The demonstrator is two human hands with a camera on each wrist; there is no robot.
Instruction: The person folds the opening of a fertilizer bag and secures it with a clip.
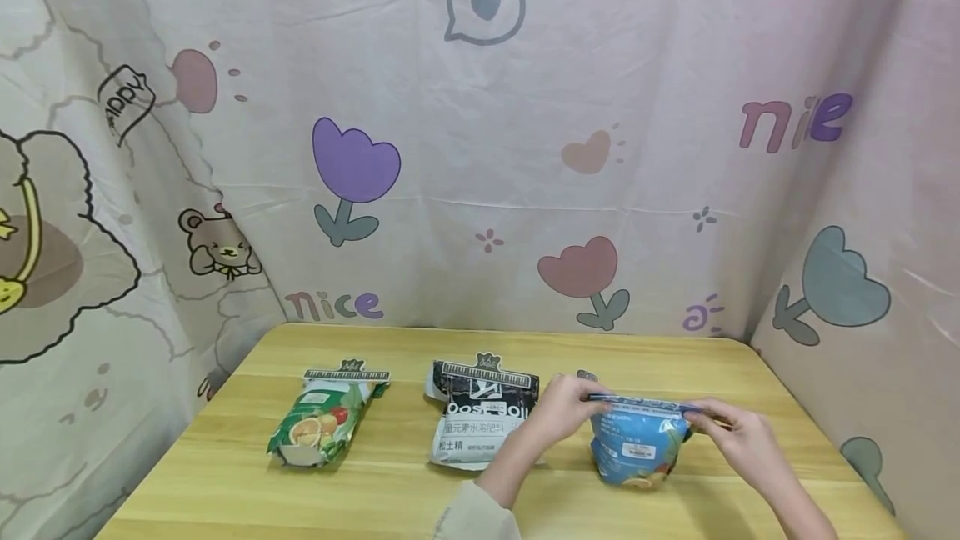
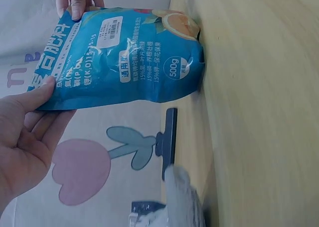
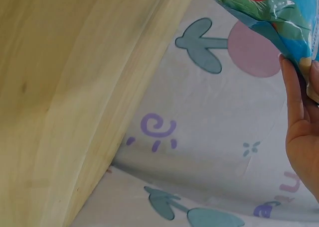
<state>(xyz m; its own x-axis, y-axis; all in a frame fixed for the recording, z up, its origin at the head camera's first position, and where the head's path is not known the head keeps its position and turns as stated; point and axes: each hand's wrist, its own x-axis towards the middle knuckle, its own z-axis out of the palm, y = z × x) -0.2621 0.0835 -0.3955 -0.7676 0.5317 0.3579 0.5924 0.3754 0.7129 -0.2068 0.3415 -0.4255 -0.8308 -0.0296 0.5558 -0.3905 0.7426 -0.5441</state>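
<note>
A blue fertilizer bag (image 1: 637, 446) marked 500g stands upright on the table at the right. My left hand (image 1: 564, 409) pinches one top corner of it, thumb on the printed face and fingers behind in the left wrist view. The other top corner is pinched by my right hand (image 1: 738, 438). Between the hands the bag's top edge runs straight across. Behind the bag, a dark clip (image 2: 170, 142) lies on the table, mostly hidden in the head view. In the right wrist view only part of the bag (image 3: 291, 25) shows, beside the right hand (image 3: 304, 130).
A black-and-white bag (image 1: 480, 427) lies at the middle with a piano-pattern clip (image 1: 486, 371) on its top. Farther left lies a green bag (image 1: 318, 423) with a similar clip (image 1: 347, 373). Patterned cloth (image 1: 465, 148) hangs behind and beside the wooden table (image 1: 225, 498).
</note>
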